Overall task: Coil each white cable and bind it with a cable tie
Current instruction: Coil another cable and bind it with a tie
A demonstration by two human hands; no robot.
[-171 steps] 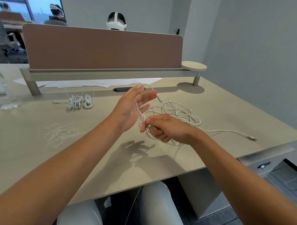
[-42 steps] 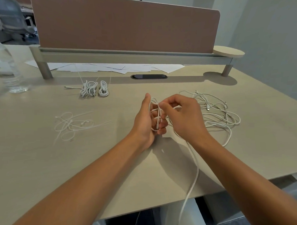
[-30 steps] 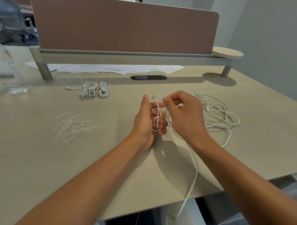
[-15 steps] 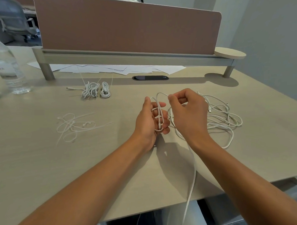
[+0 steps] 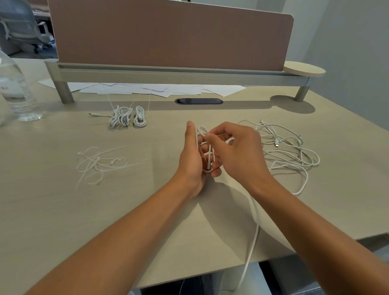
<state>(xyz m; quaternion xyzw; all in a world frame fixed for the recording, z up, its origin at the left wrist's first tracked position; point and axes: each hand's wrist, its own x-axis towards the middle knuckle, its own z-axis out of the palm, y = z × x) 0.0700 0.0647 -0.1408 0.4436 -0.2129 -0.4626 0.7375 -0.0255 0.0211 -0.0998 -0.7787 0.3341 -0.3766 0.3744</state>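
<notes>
My left hand (image 5: 192, 160) stands on edge at the middle of the desk, and a few loops of white cable (image 5: 208, 156) are wound around its fingers. My right hand (image 5: 237, 153) is pressed close against it and pinches the same cable. The cable's free length (image 5: 253, 233) runs under my right wrist and hangs over the desk's front edge. A loose tangle of white cables (image 5: 290, 150) lies to the right. Two coiled, bound cables (image 5: 128, 118) lie at the back left. Loose white cable ties (image 5: 100, 164) lie to the left.
A clear water bottle (image 5: 12, 88) stands at the far left. White paper sheets (image 5: 160, 90) lie under the raised shelf (image 5: 169, 74) with its brown divider panel. A dark cable grommet (image 5: 199, 101) sits in the desk behind my hands.
Over the last seconds the cable went from one loose loop to several turns around my left fingers. In the last half second my right hand came down closer against my left hand.
</notes>
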